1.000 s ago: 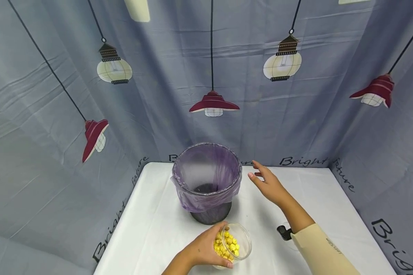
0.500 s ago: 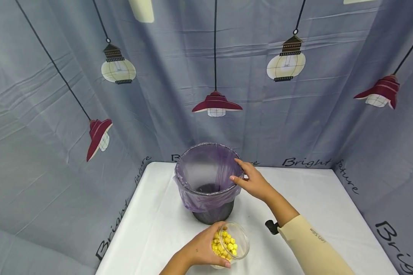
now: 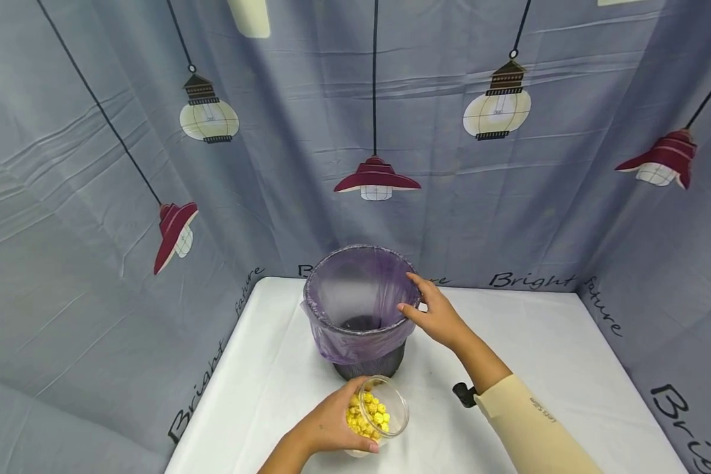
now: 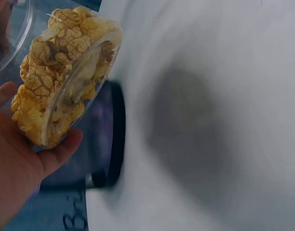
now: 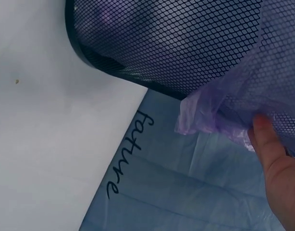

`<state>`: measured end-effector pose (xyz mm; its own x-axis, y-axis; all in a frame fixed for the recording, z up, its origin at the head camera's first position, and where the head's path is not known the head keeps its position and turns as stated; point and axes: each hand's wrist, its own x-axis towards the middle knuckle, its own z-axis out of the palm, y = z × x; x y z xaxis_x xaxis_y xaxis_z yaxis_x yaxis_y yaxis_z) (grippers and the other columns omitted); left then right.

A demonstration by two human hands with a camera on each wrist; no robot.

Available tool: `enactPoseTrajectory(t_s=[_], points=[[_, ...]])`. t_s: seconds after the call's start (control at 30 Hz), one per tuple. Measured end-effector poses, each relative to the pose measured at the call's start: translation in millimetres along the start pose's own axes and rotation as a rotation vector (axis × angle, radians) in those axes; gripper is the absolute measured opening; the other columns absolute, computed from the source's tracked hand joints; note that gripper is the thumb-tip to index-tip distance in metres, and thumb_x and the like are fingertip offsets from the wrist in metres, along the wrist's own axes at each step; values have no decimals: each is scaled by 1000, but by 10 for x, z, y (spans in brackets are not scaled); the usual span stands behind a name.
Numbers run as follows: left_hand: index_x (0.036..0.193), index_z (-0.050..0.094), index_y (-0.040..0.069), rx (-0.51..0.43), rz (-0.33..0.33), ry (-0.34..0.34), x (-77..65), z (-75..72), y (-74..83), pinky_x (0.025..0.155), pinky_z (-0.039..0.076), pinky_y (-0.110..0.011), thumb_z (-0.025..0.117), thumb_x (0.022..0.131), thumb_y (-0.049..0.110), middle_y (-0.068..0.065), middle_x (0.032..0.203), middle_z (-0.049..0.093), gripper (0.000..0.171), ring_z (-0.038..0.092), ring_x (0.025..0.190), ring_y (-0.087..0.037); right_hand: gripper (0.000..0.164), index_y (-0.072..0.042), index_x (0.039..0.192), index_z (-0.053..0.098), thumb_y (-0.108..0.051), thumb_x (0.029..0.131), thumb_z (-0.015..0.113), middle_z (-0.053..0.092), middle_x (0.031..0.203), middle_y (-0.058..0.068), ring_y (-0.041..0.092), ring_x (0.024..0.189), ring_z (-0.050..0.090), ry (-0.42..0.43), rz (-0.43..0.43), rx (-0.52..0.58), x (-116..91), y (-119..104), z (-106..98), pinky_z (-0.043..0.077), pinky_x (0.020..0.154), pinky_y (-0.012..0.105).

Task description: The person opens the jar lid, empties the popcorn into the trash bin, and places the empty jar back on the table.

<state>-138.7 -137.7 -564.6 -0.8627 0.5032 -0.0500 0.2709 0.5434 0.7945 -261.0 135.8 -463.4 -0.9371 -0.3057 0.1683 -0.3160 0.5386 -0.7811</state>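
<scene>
In the head view my left hand (image 3: 330, 421) grips a clear plastic jar (image 3: 395, 411) of yellow popcorn (image 3: 367, 415), its open mouth leaning right. The left wrist view shows the jar (image 4: 106, 38) tilted above the white table, a shadow below it. A black mesh trash can (image 3: 373, 367) with a purple bag (image 3: 355, 349) folded over its rim stands just beyond. My right hand (image 3: 441, 319) holds the can's right rim. In the right wrist view one finger (image 5: 267, 139) presses the bag from outside; the other fingers are out of sight there.
White cloth covers the table (image 3: 521, 342). A grey-blue curtain (image 3: 284, 131) printed with lamps closes off the back and sides. A small crumb (image 5: 17, 81) lies on the tablecloth. A black wrist camera (image 3: 465, 395) sits at the right sleeve.
My right hand has moved left from beside the trash can onto its rim. The left hand has shifted slightly left and up with the popcorn jar. The head view has turned slightly.
</scene>
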Motion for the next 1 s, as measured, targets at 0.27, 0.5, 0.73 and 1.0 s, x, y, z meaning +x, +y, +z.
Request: enactPoseTrajectory(t_s=[0.27, 0.5, 0.73, 1.0], points=[[152, 34, 18, -73, -160, 259, -369, -613, -397, 110, 35, -62, 93, 62, 45, -10, 147, 50, 111, 48, 133, -37, 79, -16, 158, 26, -46, 95, 62, 31, 156, 21, 47, 131, 47, -12, 5, -15, 0, 11, 34, 47, 100, 60], [155, 27, 14, 11, -266, 440, -348, -1447, -507, 109, 33, -64, 92, 66, 45, -14, 151, 44, 115, 41, 137, -43, 79, -15, 158, 24, -44, 96, 61, 28, 157, 22, 49, 133, 44, -2, 0, -15, 18, 13, 19, 45, 100, 61], [156, 21, 7, 22, -172, 510, -145, -2062, -315, 107, 37, -62, 91, 70, 40, -23, 149, 39, 116, 41, 134, -41, 79, -16, 159, 23, -46, 96, 61, 26, 159, 21, 48, 134, 43, -23, 14, -13, 14, -9, 16, 45, 102, 60], [155, 24, 16, 80, -77, 496, 168, -2380, 176, 100, 45, -60, 92, 67, 42, -15, 145, 45, 114, 49, 127, -39, 79, -16, 159, 23, -46, 96, 60, 27, 158, 22, 48, 134, 44, -11, 8, -20, -6, -14, -11, 45, 101, 59]])
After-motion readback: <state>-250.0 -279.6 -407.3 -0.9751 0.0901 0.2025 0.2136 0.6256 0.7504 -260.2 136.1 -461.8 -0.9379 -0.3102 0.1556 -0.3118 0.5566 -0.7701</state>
